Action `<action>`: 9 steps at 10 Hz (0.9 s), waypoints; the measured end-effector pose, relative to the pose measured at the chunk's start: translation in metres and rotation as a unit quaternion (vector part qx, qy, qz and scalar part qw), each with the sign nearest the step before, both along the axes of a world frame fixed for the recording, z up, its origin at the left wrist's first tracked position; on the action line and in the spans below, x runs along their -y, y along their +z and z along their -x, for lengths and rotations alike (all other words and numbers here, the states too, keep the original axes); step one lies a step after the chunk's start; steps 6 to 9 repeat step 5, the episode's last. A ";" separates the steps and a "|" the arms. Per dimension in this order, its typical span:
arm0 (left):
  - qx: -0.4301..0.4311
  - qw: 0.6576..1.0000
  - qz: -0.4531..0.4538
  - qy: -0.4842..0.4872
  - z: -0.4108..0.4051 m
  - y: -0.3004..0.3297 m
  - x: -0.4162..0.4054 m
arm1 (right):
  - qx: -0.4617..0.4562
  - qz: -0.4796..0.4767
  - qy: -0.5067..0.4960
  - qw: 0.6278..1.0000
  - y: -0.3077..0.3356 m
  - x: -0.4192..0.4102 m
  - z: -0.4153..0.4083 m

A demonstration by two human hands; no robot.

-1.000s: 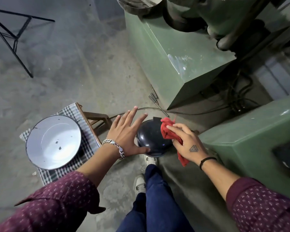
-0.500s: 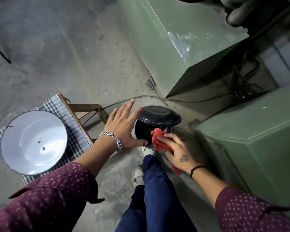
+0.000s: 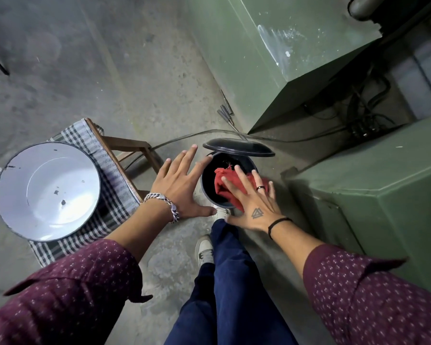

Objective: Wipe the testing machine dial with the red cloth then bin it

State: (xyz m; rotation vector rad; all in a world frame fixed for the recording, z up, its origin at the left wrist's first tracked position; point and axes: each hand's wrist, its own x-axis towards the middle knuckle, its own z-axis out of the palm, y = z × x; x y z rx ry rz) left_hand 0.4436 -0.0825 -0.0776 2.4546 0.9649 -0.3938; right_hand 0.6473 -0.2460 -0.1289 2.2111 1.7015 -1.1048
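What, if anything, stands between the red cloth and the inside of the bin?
Nothing visible does. The lid is tipped up at the far side, leaving the bin open. The red cloth already hangs over the opening under the right hand, whose fingers are spread.

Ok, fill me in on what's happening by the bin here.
A person stands over a small black pedal bin on the concrete floor, its lid tipped up. The right hand, fingers spread flat, lies over the red cloth, which sits in the bin's opening with part draped over the rim. The left hand hovers open beside the bin, holding nothing. A white enamel basin rests on a checked cloth on the stool to the left.
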 end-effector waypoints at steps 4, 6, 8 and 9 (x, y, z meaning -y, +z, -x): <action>-0.014 0.999 -0.036 -0.011 0.006 0.053 0.002 | 0.066 -0.084 -0.060 0.993 0.062 0.003 -0.004; -0.003 0.998 -0.053 -0.015 0.005 0.070 0.002 | 0.081 -0.120 -0.051 0.988 0.080 0.002 -0.005; -0.003 0.998 -0.053 -0.015 0.005 0.070 0.002 | 0.081 -0.120 -0.051 0.988 0.080 0.002 -0.005; -0.003 0.998 -0.053 -0.015 0.005 0.070 0.002 | 0.081 -0.120 -0.051 0.988 0.080 0.002 -0.005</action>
